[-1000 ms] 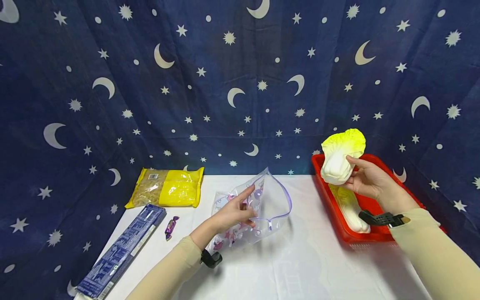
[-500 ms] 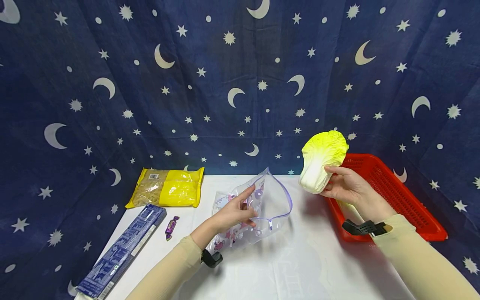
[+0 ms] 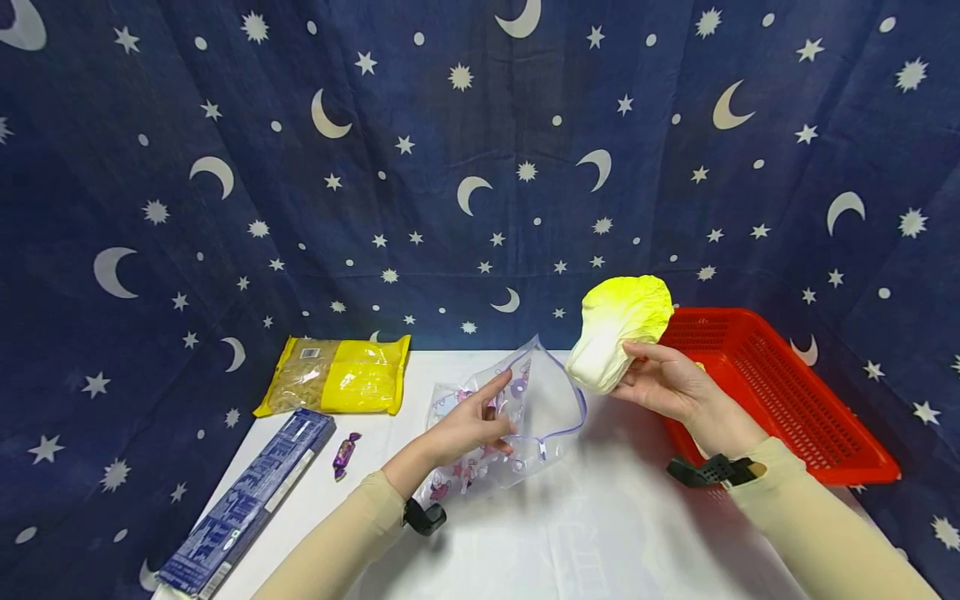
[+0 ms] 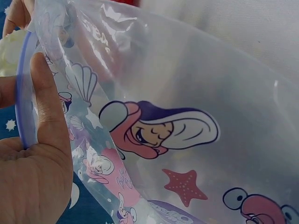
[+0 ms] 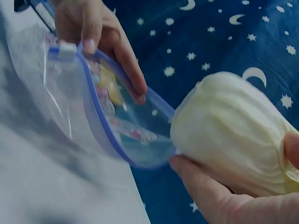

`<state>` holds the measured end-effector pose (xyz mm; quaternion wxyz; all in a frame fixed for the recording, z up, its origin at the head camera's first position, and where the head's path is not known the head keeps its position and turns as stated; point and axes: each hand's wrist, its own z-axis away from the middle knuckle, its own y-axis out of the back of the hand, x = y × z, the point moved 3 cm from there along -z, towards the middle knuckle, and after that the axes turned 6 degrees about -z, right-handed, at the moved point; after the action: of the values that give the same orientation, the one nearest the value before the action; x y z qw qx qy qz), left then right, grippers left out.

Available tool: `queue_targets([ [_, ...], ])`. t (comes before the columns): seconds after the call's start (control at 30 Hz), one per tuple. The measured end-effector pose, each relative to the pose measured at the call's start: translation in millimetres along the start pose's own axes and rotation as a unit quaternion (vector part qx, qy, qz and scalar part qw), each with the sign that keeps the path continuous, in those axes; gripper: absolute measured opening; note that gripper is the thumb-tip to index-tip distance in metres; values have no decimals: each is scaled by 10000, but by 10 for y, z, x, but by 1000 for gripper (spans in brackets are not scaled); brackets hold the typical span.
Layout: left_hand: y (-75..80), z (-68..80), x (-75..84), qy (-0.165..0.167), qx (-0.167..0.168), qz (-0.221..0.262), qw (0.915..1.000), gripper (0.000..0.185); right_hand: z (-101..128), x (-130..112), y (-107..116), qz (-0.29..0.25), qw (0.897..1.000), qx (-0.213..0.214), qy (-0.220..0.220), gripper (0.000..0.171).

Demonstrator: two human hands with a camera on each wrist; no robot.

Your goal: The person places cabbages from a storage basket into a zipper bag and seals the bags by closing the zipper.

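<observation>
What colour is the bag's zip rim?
Blue-purple; the bag rim shows best in the right wrist view.

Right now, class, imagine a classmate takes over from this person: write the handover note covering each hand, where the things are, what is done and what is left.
Left hand: grip pinches the rim of the zip bag, holding its mouth open on the white table.
Right hand: grip holds the toy cabbage, pale base just at the bag's mouth.
Red basket: at the right.
Done: cabbage lifted, bag opened.
Left: cabbage is not yet inside; bag unsealed.
</observation>
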<state>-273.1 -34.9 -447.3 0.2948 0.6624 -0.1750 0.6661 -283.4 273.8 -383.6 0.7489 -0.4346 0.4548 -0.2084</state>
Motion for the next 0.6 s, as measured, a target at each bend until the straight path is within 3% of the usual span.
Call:
queue_targets([
  [0.2,4,-6,-3,-11,17,2,10000,89,-23,116,-104,50,9996,-255,113,34],
  [0.6,-9,-11,1,-90,-10,-46,9999,90,-67,281,-188,-293,9987,207,362,48],
])
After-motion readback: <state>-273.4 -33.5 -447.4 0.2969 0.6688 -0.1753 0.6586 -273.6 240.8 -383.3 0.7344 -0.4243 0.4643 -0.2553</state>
